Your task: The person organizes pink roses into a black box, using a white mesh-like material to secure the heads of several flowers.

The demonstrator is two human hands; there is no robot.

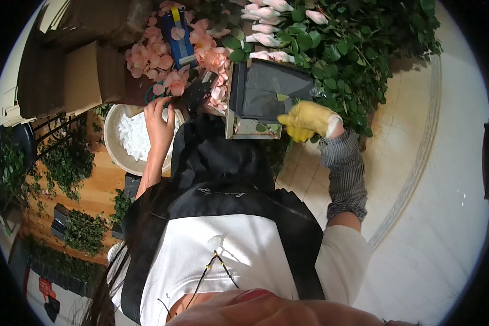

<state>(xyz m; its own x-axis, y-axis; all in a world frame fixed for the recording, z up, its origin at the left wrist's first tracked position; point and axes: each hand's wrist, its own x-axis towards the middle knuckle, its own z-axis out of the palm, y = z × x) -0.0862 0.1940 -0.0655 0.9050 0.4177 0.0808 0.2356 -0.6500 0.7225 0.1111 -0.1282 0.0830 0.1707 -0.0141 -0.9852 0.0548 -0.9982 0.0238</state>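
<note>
My left hand (160, 124) is bare and reaches over the rim of a round pale tub (112, 142) filled with small white pieces (131, 136). Its fingers are somewhat apart, with the tips beside a thin teal loop (150, 95) whose kind I cannot make out. My right hand (308, 120), in a yellow glove, has its fingers curled in at the near right corner of a grey-lined open box (271, 89). Whatever those fingers hold, if anything, is hidden. A few leaf scraps (282, 97) lie on the box's dark surface.
Pink artificial-looking blossoms (146, 57) surround a blue holder (178, 39) beyond the left hand. Wrapped pink rosebuds (263, 30) and a big heap of leafy stems (358, 49) lie at the far right. Cardboard (89, 76) stands at the far left; cut greenery (84, 231) is on the floor.
</note>
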